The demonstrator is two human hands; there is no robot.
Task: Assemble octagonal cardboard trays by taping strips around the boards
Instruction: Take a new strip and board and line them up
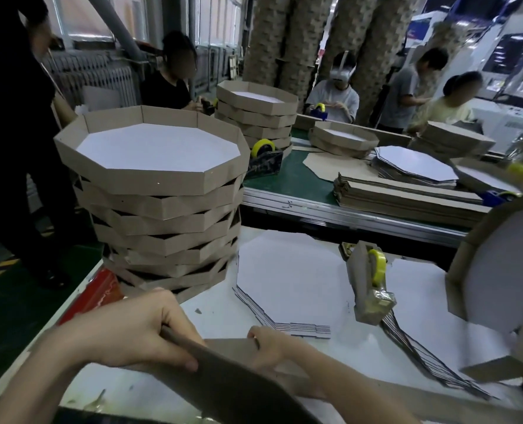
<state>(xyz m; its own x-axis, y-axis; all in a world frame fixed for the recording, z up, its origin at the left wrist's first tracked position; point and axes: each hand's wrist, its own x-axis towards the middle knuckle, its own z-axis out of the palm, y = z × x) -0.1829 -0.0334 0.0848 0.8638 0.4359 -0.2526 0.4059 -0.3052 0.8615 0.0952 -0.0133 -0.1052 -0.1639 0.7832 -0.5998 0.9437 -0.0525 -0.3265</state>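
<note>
Beside stacked trays [162,179] (white-floored), left hand [137,328] and right hand [272,347] grip one strip [223,384].

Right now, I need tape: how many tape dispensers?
4: one dispenser on the near table, one beside the tray stack, one far back, one far right; others may be hidden.
</note>
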